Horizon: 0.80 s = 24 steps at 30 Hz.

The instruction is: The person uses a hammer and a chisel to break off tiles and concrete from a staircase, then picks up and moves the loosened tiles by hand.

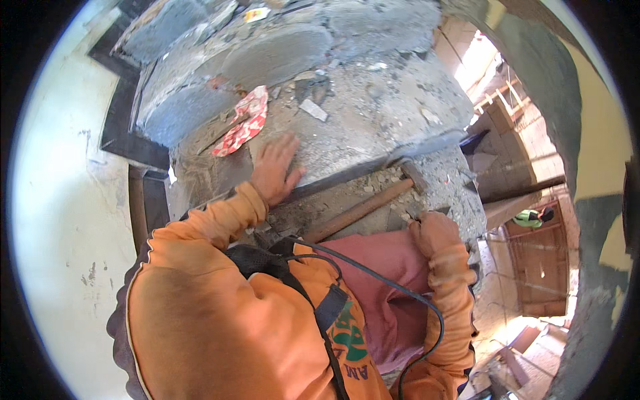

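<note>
My left hand (275, 168) lies palm down on a dusty concrete step (373, 120), fingers stretched out and holding nothing. Beside my right knee, my right hand (436, 233) is closed, its curled fingers hiding whatever may be in them. Between the step's front edge and my legs rests a hammer (360, 210) with a long wooden handle; neither hand touches it. Its metal head (415, 176) points to the far right, amid crumbled rubble (383, 180). Beyond my left hand is a crumpled red-and-white wrapper (245, 125).
More rough concrete steps (273, 57) rise at the back. A pale wall (73, 180) with dark stepped skirting (123, 127) stands left. To the right, past the stair edge, the space drops to a lower level, where a person in green (528, 218) is visible. A loose chip (313, 110) lies on the step.
</note>
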Each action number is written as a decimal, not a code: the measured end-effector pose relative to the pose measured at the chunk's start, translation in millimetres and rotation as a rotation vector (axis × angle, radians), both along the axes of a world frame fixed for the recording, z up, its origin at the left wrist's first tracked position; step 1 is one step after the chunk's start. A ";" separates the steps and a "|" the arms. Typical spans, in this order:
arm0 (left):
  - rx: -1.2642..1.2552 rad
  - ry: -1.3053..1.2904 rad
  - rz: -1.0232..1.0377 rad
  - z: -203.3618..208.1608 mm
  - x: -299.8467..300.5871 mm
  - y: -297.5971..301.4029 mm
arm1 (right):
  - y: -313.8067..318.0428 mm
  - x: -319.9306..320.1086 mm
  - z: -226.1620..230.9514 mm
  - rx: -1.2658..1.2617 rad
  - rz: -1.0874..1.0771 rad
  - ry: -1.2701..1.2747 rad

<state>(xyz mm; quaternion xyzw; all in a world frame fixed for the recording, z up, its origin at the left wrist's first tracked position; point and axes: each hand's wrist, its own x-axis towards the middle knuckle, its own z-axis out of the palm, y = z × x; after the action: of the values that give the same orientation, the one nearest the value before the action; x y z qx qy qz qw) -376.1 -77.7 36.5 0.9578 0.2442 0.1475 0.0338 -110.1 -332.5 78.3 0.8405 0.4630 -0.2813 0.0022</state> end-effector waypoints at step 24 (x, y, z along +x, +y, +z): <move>-0.105 0.202 0.245 -9.7 -16.8 53.2 | 90.6 -18.5 -138.2 -0.549 0.074 0.387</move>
<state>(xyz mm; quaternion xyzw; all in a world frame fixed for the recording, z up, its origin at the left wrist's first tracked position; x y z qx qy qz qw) -392.8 -24.6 26.7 0.9278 0.3686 0.0403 0.0410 -128.6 -241.9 -59.9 0.7224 0.3919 -0.5495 0.1505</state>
